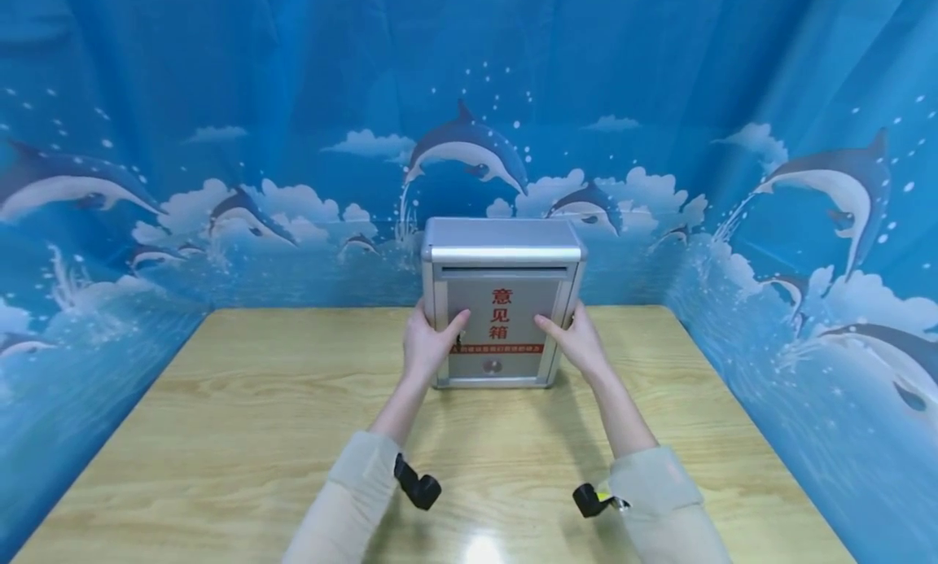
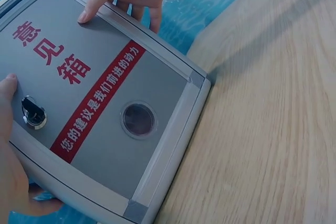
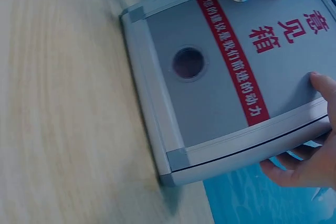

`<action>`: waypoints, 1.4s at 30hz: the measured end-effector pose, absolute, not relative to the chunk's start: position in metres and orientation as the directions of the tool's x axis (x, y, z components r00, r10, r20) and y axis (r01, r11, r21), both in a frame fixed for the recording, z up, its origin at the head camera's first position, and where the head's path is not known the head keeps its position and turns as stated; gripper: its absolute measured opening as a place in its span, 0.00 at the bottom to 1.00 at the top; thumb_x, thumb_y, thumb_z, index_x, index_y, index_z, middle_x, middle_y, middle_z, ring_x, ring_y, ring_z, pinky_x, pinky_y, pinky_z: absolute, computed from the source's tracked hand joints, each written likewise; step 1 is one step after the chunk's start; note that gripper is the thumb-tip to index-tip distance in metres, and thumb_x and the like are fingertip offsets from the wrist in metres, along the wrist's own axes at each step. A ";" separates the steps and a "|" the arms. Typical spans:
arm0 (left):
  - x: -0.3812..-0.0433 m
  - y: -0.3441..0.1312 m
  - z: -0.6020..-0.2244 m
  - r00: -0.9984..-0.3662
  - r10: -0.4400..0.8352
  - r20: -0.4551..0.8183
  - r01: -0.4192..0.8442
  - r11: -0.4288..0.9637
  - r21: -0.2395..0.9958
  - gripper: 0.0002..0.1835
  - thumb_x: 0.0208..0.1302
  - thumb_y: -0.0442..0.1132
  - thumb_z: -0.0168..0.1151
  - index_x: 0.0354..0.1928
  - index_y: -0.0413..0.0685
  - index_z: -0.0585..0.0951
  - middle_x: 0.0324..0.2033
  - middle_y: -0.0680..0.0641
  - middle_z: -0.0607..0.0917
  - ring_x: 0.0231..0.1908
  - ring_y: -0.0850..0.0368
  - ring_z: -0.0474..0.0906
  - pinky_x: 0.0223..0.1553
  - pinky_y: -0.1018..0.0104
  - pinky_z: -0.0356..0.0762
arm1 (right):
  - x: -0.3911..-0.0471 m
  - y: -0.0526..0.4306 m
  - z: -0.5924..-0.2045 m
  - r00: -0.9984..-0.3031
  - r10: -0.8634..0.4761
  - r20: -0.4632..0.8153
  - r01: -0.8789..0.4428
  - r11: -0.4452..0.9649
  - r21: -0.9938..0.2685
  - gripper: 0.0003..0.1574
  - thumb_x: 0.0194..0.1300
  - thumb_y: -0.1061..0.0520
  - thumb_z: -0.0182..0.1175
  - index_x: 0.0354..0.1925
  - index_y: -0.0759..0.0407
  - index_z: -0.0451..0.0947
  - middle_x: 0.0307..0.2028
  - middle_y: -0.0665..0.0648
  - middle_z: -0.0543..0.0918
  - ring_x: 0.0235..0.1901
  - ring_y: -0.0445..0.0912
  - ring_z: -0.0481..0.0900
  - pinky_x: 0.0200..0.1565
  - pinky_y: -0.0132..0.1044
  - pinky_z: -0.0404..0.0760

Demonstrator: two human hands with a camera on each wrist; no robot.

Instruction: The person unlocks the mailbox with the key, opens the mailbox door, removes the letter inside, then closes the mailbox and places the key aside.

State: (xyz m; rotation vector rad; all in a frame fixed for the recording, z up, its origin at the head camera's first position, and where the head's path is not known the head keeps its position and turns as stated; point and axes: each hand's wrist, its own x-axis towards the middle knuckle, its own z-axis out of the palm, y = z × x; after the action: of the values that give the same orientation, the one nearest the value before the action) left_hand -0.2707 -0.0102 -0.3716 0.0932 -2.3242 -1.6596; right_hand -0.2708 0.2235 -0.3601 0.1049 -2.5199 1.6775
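Observation:
A silver metal suggestion box [image 1: 506,242] with red characters and a slot near its top stands upright at the far side of the table. My left hand [image 1: 427,342] grips its left side, thumb on the front panel and fingers round the edge. On the opposite side my right hand [image 1: 579,336] holds it the same way. A key [image 2: 33,109] sits in the lock by my left thumb. Below the red strip [image 3: 233,61] is a round window [image 3: 188,63]. The back of the box is hidden.
The light wood table [image 1: 293,434] spreads in front of the box. Blue curtains [image 1: 293,100] printed with dolphins hang behind it and along both sides. A small black camera [image 1: 419,484] is strapped at the left wrist, and another camera [image 1: 589,500] at the right.

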 end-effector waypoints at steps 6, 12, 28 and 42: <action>-0.269 -0.014 -0.374 -0.952 -0.219 0.215 0.115 0.395 0.911 0.48 0.51 0.62 0.63 0.67 0.42 0.59 0.59 0.39 0.67 0.56 0.44 0.67 0.55 0.48 0.66 | -0.266 0.224 -0.374 -0.979 0.032 0.202 -0.174 0.393 -0.903 0.46 0.63 0.52 0.60 0.69 0.66 0.47 0.63 0.70 0.60 0.61 0.62 0.60 0.60 0.56 0.59; -0.274 -0.025 -0.367 -0.907 -0.205 0.369 0.281 0.360 0.890 0.42 0.56 0.56 0.62 0.64 0.36 0.62 0.55 0.36 0.69 0.50 0.43 0.70 0.49 0.51 0.71 | -0.256 0.225 -0.382 -0.953 0.156 0.260 -0.169 0.440 -0.882 0.35 0.63 0.55 0.58 0.60 0.71 0.57 0.52 0.68 0.69 0.51 0.57 0.68 0.51 0.49 0.70; -0.286 -0.047 -0.305 -0.595 -0.027 0.803 0.695 0.483 0.532 0.23 0.57 0.39 0.64 0.52 0.34 0.73 0.47 0.36 0.72 0.47 0.43 0.68 0.48 0.52 0.69 | -0.234 0.200 -0.397 -0.826 -0.001 0.564 -0.441 0.624 -0.645 0.03 0.57 0.66 0.59 0.32 0.65 0.77 0.31 0.58 0.78 0.31 0.48 0.76 0.32 0.35 0.76; -0.292 -0.050 -0.264 -0.475 0.378 0.795 0.754 0.641 0.145 0.13 0.56 0.43 0.65 0.39 0.40 0.82 0.38 0.42 0.78 0.41 0.47 0.69 0.45 0.53 0.66 | -0.230 0.163 -0.392 -0.823 -0.228 0.521 -0.519 0.674 -0.526 0.05 0.59 0.62 0.59 0.35 0.62 0.79 0.34 0.54 0.80 0.35 0.46 0.76 0.36 0.37 0.77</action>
State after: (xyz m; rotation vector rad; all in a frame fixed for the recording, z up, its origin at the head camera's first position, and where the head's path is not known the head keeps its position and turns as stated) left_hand -0.2919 -0.0496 -0.2637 -0.8786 -2.1000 -0.6313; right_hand -0.2296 0.1626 -0.3920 0.5825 -2.4736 0.9587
